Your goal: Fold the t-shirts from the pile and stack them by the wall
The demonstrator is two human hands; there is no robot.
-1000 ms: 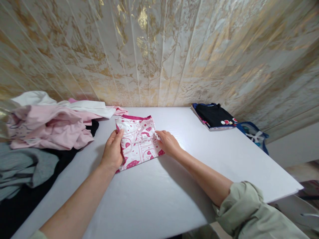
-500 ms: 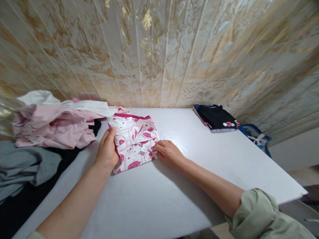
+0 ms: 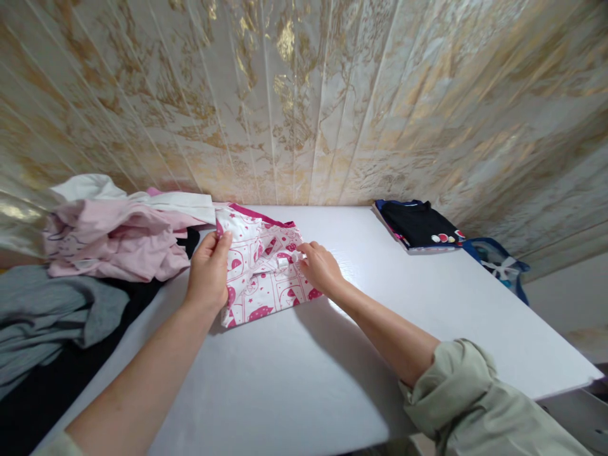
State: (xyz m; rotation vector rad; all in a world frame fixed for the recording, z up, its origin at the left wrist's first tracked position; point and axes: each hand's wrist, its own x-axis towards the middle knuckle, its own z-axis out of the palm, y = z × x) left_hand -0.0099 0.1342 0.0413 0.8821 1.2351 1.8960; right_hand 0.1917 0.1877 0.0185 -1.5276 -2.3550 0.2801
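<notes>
A white garment with a pink print (image 3: 266,291) and a dark pink band along its far edge lies partly folded on the white table (image 3: 266,392). My left hand (image 3: 209,269) grips its left side, thumb on top and the other fingers behind the cloth. At the right side, my right hand (image 3: 320,266) pinches a fold of the same garment and lifts it a little. A small white label shows in the creased middle, close to my right fingertips. The underside of the garment is hidden.
On the left lie a pink garment (image 3: 118,244), a grey garment (image 3: 52,316) and black cloth (image 3: 61,386). Folded dark clothes (image 3: 413,225) are stacked at the back right, beside a blue-edged clear bag (image 3: 498,263). A patterned curtain (image 3: 285,114) hangs behind the table.
My right hand has risen slightly and pulled up the garment's right side, so its far band now slants. The label shows more clearly. The view has shifted a little left.
</notes>
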